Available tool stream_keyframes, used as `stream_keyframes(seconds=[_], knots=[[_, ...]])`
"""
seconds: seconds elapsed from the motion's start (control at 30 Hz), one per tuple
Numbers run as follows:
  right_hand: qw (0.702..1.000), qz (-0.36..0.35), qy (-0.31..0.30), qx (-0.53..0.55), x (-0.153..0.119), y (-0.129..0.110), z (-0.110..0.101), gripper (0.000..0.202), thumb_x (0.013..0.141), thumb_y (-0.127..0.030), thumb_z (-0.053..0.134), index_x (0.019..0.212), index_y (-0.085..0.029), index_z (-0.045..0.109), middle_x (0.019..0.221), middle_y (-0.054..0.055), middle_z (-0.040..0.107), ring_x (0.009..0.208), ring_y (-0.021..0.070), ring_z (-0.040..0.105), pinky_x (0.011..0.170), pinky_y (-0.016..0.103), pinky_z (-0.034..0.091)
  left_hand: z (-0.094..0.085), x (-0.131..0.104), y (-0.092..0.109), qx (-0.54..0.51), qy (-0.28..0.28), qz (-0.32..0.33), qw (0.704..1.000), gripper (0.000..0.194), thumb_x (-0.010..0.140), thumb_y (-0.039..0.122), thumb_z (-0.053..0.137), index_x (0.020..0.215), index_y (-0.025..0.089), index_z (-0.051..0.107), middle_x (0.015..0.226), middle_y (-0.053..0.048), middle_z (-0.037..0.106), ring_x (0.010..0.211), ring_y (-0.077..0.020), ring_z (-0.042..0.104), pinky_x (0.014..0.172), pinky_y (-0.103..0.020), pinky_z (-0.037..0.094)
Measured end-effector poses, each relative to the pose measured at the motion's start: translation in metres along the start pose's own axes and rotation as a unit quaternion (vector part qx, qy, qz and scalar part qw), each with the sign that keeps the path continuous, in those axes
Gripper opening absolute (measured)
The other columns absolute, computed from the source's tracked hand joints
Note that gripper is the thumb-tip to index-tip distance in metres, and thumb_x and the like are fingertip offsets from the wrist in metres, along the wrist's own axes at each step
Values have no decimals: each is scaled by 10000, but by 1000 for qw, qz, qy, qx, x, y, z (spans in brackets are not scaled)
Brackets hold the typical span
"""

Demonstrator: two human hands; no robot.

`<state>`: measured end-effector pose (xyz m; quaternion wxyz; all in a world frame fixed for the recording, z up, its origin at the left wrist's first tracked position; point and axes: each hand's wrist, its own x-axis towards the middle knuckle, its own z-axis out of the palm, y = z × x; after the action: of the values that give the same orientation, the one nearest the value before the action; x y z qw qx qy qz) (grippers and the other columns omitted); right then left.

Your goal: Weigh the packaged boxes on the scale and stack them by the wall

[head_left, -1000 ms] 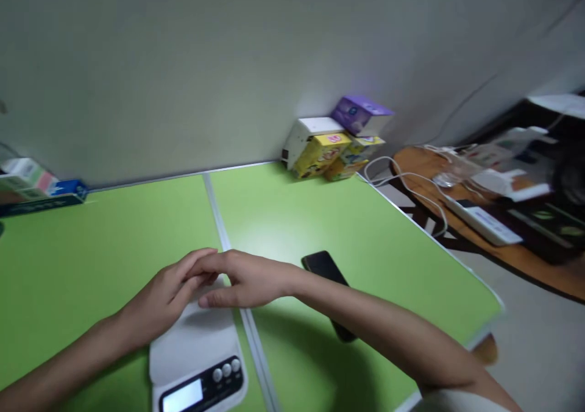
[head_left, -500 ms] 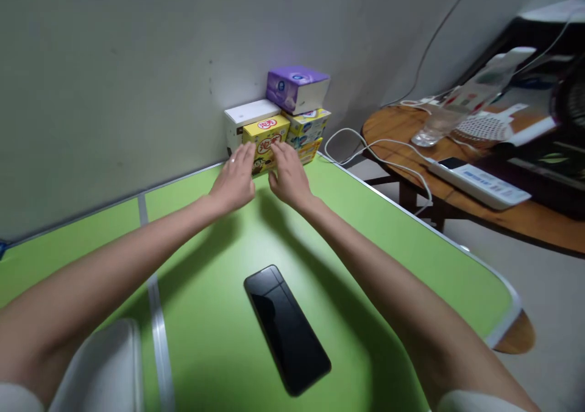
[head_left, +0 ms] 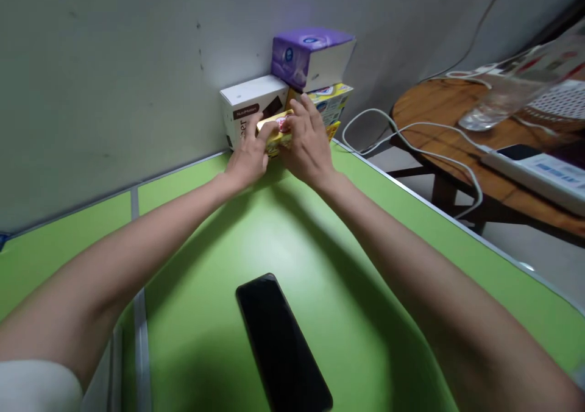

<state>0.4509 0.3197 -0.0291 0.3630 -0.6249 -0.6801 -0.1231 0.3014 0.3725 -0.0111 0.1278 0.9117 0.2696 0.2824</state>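
A small yellow box with red lettering is held between my two hands at the back of the green table. My left hand closes on its left side, fingers over the top edge. On the opposite side my right hand grips it and covers much of its front. Right behind stands a white box with a dark label. To the right, a purple tissue pack rests on top of a yellow patterned box, partly hidden by my right hand.
A black phone lies on the green table, nearer to me. Beyond the table's right edge, a round wooden table carries a clear bottle and a white device. A white cable loops between. The wall borders the back.
My hands have closed on the yellow box, which now looks lower and tilted, exposing more of the white box. The view has shifted closer to the boxes.
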Motion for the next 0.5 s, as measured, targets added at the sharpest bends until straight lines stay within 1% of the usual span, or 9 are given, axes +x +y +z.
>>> stream_keyframes(seconds=[0.03,0.1,0.13,0.2,0.27,0.3,0.37,0.43,0.5], knots=[[1000,-10,-15,-7,-1,0,-7,461,931,-216,391,1391,-256,381,1473,104,463,1489,302,267,1180,642,199,-2,-2,4,-9,-7,2,1000,485,799,30,557,1233,233,484,1438,-110,408,1359,-296,434,1142,-478,371],[998,-30,-46,-21,-4,-5,-24,461,904,-233,457,1362,-230,407,1405,124,526,1444,304,348,1186,620,213,-12,-9,16,-15,-16,6,1000,516,750,-34,522,1203,210,486,1327,-110,482,1291,-283,487,1121,-482,390],[997,-42,-56,-22,-6,-10,-34,490,884,-254,506,1362,-213,411,1384,136,542,1413,313,391,1185,613,224,-22,-16,23,-18,-17,9,1000,526,724,-57,499,1187,193,490,1297,-113,498,1281,-277,490,1121,-475,391],[996,-69,-63,-3,-12,-29,-57,588,845,-320,599,1382,-179,405,1367,161,550,1346,339,460,1161,619,271,-53,-38,39,-39,-13,9,999,529,692,-70,470,1160,177,500,1276,-111,511,1273,-264,492,1118,-456,406],[993,-96,-61,42,-21,-56,-81,660,827,-400,648,1395,-163,411,1354,182,557,1292,350,507,1108,610,356,-96,-72,56,-84,-17,-11,996,496,706,-36,480,1147,190,512,1262,-85,529,1259,-259,506,1097,-455,441],[990,-106,-63,73,-26,-73,-92,669,825,-436,655,1391,-164,424,1340,184,567,1267,345,530,1068,585,412,-122,-93,64,-112,-22,-35,993,465,723,-5,500,1139,202,523,1249,-67,542,1249,-262,516,1081,-465,463],[979,-115,-80,149,-37,-113,-109,630,835,-480,649,1367,-197,463,1301,159,601,1187,306,596,955,493,525,-174,-141,80,-167,-28,-118,978,402,753,71,566,1127,217,553,1224,-40,566,1250,-284,526,1062,-492,486],[959,-117,-116,229,-49,-159,-120,551,856,-485,631,1331,-240,499,1253,119,638,1085,261,653,816,393,587,-224,-193,91,-200,-19,-198,959,369,749,136,650,1103,226,601,1197,-35,591,1248,-313,536,1043,-493,509],[937,-120,-167,283,-60,-207,-122,497,864,-472,630,1303,-265,522,1220,98,661,1001,239,679,737,351,596,-265,-244,97,-188,-18,-234,954,378,739,191,705,1106,255,637,1200,-37,604,1232,-327,553,1011,-472,544]])
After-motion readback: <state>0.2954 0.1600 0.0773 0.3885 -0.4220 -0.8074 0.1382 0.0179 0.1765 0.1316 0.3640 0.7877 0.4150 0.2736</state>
